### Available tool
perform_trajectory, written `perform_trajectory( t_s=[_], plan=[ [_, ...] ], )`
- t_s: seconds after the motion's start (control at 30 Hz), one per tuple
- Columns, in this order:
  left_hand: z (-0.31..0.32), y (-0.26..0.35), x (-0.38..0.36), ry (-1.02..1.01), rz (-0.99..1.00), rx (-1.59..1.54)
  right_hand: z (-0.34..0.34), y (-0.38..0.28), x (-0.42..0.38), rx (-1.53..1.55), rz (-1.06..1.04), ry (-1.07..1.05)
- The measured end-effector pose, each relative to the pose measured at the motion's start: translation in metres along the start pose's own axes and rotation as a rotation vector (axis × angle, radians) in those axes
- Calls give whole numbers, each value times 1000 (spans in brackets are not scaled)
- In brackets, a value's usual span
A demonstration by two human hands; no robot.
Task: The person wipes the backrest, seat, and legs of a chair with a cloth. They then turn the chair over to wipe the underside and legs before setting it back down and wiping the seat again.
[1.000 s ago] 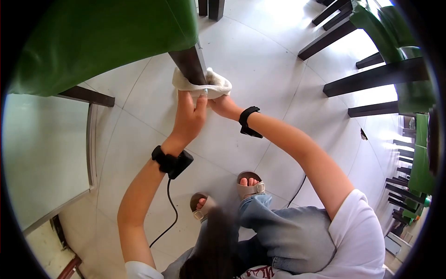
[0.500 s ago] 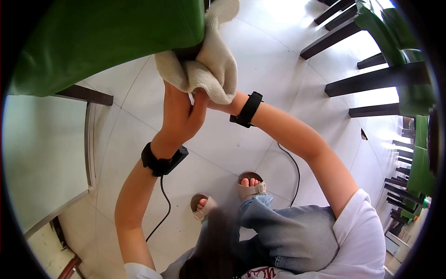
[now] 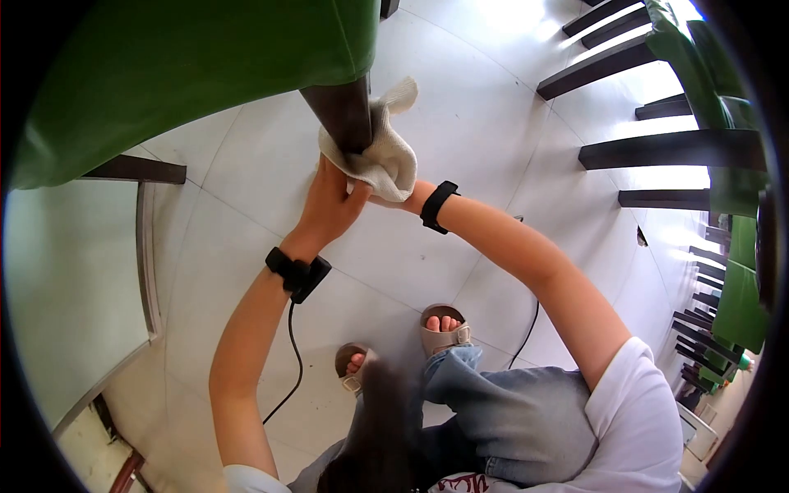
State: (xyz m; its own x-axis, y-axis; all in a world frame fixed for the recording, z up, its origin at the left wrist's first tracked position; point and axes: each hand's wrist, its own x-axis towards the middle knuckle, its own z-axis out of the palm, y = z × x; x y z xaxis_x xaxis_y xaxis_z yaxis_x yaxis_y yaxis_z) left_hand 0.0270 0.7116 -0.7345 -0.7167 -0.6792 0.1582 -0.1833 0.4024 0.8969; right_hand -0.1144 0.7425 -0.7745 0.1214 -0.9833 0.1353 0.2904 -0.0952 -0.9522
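Observation:
A cream knitted cloth is wrapped around the lower part of a dark wooden chair leg, which comes down from a green padded seat. My left hand is closed on the near left side of the cloth, its thumb pressed on the fabric. From the other side my right hand grips the cloth too; most of its fingers are hidden behind the folds. One loose corner of the cloth sticks up beyond the leg. Both wrists carry black straps, and a box shows on the left one.
Pale floor tiles lie underneath. At the left stands a whitish panel with a metal edge, beside another dark leg. More green chairs with dark legs line the right. Black cables trail from the wrists near my sandals.
Both hands and the cloth have slid down the chair leg, away from the seat. More of the dark leg shows above the cloth, and my left hand is more fully visible.

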Motion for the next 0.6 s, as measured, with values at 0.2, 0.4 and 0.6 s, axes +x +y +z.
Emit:
perform_trajectory(
  t_s=[0.2,0.4,0.6],
  plan=[
    [5,-9,1,-139,-308,-100,-12,3,-25,-424,-14,59],
    [-2,-3,2,-122,-227,-114,-3,-16,-25,-473,-61,151],
    [-38,79,-4,7,-67,-125,34,-84,2,-509,-290,183]
  ],
)
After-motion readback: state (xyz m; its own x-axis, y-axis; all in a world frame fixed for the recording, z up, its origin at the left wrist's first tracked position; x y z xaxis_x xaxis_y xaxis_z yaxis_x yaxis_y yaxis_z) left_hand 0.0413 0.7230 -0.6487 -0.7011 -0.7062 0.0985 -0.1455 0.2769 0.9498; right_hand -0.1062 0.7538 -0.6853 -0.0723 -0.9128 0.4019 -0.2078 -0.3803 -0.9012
